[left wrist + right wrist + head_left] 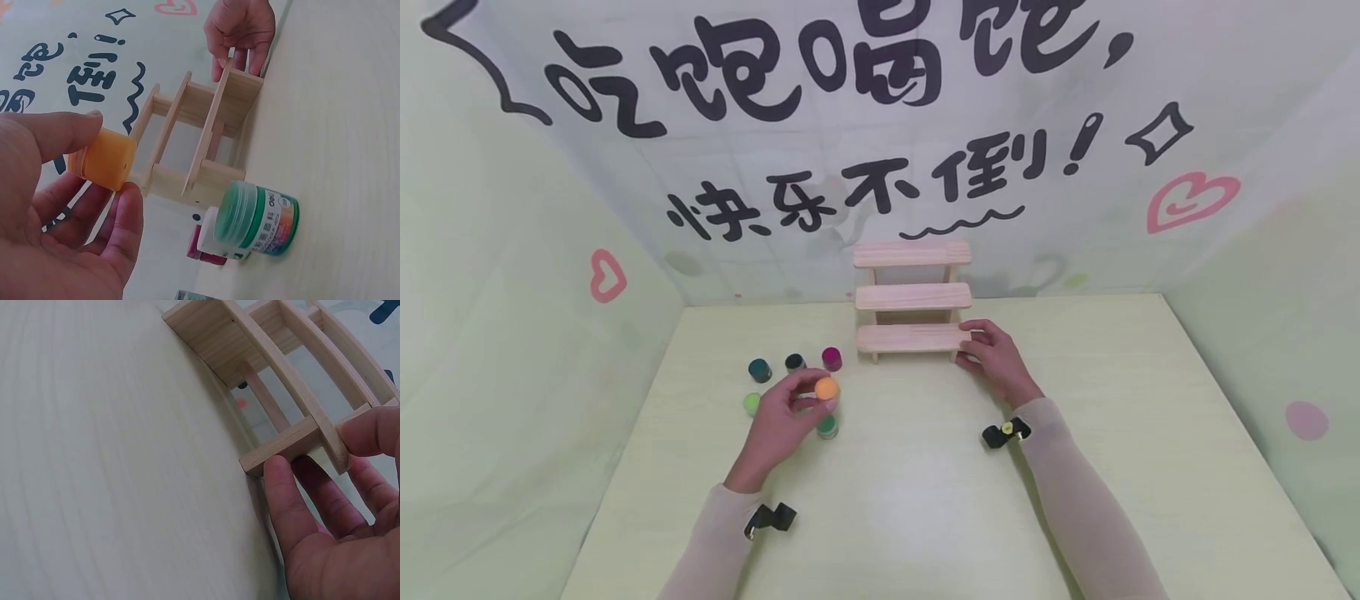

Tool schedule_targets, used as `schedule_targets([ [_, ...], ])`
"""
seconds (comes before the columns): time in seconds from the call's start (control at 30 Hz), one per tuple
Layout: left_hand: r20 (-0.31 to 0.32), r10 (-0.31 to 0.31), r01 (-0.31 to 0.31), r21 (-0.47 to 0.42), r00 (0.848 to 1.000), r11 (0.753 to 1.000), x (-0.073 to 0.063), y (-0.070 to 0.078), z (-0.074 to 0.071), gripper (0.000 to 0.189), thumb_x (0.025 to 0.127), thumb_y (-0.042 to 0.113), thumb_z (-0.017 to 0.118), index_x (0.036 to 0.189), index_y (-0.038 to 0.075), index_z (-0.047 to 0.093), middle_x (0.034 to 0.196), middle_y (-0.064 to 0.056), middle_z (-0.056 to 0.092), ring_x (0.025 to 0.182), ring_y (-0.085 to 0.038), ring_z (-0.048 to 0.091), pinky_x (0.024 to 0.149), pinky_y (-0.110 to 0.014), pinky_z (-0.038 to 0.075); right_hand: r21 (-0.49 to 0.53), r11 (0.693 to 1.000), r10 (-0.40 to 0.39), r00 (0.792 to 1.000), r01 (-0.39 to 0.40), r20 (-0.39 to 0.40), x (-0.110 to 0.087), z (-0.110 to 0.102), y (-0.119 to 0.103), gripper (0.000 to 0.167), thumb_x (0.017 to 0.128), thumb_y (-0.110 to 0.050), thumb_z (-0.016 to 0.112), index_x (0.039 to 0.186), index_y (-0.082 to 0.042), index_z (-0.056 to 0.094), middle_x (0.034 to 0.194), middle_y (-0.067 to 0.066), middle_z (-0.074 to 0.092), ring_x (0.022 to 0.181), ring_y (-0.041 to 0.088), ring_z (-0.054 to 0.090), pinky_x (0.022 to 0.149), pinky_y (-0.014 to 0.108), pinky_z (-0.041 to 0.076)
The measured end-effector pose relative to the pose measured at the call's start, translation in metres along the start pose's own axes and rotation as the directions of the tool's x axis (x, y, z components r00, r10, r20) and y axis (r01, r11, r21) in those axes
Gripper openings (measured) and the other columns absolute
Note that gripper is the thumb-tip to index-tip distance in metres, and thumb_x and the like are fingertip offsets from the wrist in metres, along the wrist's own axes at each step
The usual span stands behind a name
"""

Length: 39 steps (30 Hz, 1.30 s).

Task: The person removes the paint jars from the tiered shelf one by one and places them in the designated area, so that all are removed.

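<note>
My left hand [781,425] pinches a small orange paint jar [110,160] between thumb and fingers, held above the table among other jars. Just below it stands a green paint jar [275,220] with a printed label. My right hand [1000,363] grips the right end of the bottom shelf of a three-tier wooden display rack [913,338]. In the right wrist view, the thumb rests on the shelf's end and the fingers [282,494] touch the leg under it. The rack's three steps hold nothing.
Left of the rack stand more paint jars: teal [760,370], dark [795,362], magenta [831,358] and light green [752,404], the last partly hidden by my left hand. A cloth backdrop [820,275] with black writing rises behind the rack, and cloth walls flank the pale table [910,500].
</note>
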<state>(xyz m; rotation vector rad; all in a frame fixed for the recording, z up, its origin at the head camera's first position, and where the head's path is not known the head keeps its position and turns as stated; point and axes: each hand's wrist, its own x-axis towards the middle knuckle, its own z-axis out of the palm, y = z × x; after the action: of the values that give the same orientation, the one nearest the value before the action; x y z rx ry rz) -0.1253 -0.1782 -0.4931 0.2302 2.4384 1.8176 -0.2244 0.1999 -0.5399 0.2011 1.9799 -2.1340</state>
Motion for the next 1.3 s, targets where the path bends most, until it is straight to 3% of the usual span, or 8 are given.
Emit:
schedule_targets([
  [0.27,-0.03,-0.075,0.076,0.011,0.997,0.997,-0.021,-0.012,-0.022,0.047,0.095,0.022,0.082,0.137,0.014,0.064,0.131,-0.013,0.067,0.101,-0.02,0.075,0.069,-0.027,0.061,0.027,1.0,-0.006,1.0,0.006,-0.007,0.001,0.0,0.004,0.034,0.103,-0.004,0.061,0.137,-0.007,0.057,0.119,0.008,0.065,0.102,0.015,0.071,0.091,0.03,0.065],
  [0.47,-0.069,-0.088,0.092,0.059,0.994,0.994,-0.032,-0.021,-0.039,0.049,0.095,0.025,0.082,0.139,0.014,0.063,0.133,-0.008,0.068,0.107,-0.016,0.074,0.089,-0.021,0.061,0.024,1.0,0.002,1.0,-0.002,-0.006,0.001,-0.001,0.006,0.036,0.103,-0.004,0.061,0.138,-0.007,0.056,0.119,0.008,0.065,0.102,0.015,0.071,0.09,0.03,0.065],
  [0.57,-0.09,-0.104,0.11,0.068,0.991,0.992,-0.037,-0.024,-0.046,0.051,0.095,0.027,0.082,0.14,0.014,0.062,0.134,-0.008,0.068,0.11,-0.015,0.073,0.093,-0.019,0.06,0.032,0.999,-0.004,1.0,0.004,-0.006,0.0,-0.001,0.004,0.036,0.102,-0.004,0.061,0.138,-0.006,0.056,0.119,0.008,0.065,0.103,0.015,0.07,0.091,0.031,0.065],
  [0.77,-0.146,-0.167,0.18,0.081,0.975,0.98,-0.047,-0.032,-0.055,0.053,0.095,0.033,0.082,0.14,0.015,0.06,0.137,-0.007,0.066,0.111,-0.011,0.072,0.092,-0.015,0.058,0.034,0.999,0.0,1.0,0.0,-0.012,0.0,0.0,0.002,0.035,0.102,-0.004,0.062,0.137,-0.008,0.057,0.117,0.007,0.066,0.101,0.015,0.071,0.091,0.031,0.065],
  [1.13,-0.223,-0.221,0.249,0.107,0.95,0.963,-0.064,-0.046,-0.069,0.054,0.094,0.036,0.082,0.138,0.012,0.062,0.138,-0.011,0.066,0.106,0.002,0.069,0.089,-0.013,0.057,0.024,1.0,0.011,1.0,-0.01,-0.019,-0.001,0.0,0.004,0.034,0.103,-0.004,0.061,0.136,-0.008,0.057,0.12,0.008,0.065,0.103,0.014,0.07,0.091,0.03,0.065],
  [1.3,-0.238,-0.244,0.285,0.158,0.94,0.946,-0.069,-0.052,-0.074,0.054,0.095,0.038,0.081,0.138,0.013,0.062,0.137,-0.011,0.068,0.106,-0.002,0.069,0.088,-0.014,0.057,0.014,1.0,0.004,1.0,-0.003,-0.019,0.0,0.001,0.004,0.035,0.103,-0.005,0.06,0.138,-0.008,0.057,0.121,0.008,0.065,0.104,0.015,0.07,0.09,0.03,0.065],
])
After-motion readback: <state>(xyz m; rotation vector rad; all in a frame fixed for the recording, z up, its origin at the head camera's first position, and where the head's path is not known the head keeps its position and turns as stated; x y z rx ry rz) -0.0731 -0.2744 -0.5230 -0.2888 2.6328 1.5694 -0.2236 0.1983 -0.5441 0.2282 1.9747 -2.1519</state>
